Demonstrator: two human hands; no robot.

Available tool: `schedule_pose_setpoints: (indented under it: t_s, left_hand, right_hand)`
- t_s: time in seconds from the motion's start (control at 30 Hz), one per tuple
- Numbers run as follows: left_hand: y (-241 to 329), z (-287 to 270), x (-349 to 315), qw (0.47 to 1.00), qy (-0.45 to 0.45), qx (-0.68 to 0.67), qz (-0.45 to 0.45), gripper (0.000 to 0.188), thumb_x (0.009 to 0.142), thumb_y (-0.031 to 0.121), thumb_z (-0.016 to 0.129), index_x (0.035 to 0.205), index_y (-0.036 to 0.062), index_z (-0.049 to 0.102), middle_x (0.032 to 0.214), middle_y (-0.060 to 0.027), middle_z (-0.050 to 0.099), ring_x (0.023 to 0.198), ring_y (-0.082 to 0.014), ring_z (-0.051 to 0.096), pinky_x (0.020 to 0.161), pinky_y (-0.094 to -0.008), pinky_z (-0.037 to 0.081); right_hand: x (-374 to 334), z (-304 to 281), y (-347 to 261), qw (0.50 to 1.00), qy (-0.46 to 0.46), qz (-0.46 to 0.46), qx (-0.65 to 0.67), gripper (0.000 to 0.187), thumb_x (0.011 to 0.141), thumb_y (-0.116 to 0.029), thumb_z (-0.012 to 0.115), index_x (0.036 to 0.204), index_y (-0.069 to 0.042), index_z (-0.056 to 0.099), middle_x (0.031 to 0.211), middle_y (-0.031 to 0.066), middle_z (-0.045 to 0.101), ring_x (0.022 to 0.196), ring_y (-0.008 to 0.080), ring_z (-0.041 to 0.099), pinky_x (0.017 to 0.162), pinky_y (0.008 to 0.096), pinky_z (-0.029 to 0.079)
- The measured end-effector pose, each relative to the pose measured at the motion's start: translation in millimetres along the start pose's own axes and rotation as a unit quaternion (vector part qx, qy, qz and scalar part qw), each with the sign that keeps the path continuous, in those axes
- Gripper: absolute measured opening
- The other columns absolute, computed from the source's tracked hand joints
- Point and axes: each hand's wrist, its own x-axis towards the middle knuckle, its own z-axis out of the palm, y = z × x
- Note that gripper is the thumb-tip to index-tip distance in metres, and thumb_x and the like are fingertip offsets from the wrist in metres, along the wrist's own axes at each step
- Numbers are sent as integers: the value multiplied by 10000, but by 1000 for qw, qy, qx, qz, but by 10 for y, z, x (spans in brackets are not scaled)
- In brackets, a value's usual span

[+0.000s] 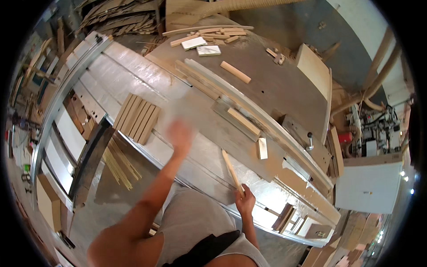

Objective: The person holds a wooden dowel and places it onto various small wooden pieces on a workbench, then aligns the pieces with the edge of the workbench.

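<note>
My right hand (244,201) is closed around the lower end of a slim wooden stick (230,167). The stick's narrow, dark-tipped end points away from me over the metal saw table (202,164). Smeared by motion, my left hand (179,133) is above the table, and its fingers cannot be made out. Just left of it lie several wooden strips (137,119), side by side in a neat group. Farther right, a pale wooden strip (243,122) lies along the long fence (262,115). A small white-faced block (262,148) is near that strip's close end.
Beyond the fence, a loose wooden piece (235,72), two white-faced blocks (208,50) and a pile of offcuts (218,33) lie on the brown surface. A metal frame (53,98) extends at left. Thin strips (120,162) are below the table edge. A white cabinet (368,187) is at right.
</note>
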Motion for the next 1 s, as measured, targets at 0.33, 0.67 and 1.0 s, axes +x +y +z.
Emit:
schedule_pose_setpoints:
  t_s: [0.33,0.67,1.0]
  left_hand:
    - [706,976,2124,972,-121,99,-177,624,917,571,626,1257,51,685,1324,-184,618,1278,-371,559,1080,-594,385]
    - [-231,1506,2603,898,49,-375,-225,305,845,180,730,1073,-14,669,1013,-124,686,873,-309,670,796,-423,548]
    - [821,600,1101,896,-255,-363,-23,414,965,250,696,1288,29,558,1115,-101,629,1011,-218,597,868,-392,516]
  right_hand:
    - [-488,291,-104,985,111,129,-19,355,851,-256,727,1148,-64,691,981,178,722,889,409,689,765,491,544]
    - [-385,230,-140,983,101,152,-17,274,845,-312,712,1050,-131,728,885,146,715,791,391,688,702,501,544]
    - [-457,20,-2,988,36,145,35,287,897,-351,687,1069,-125,729,902,163,729,829,392,698,707,501,547]
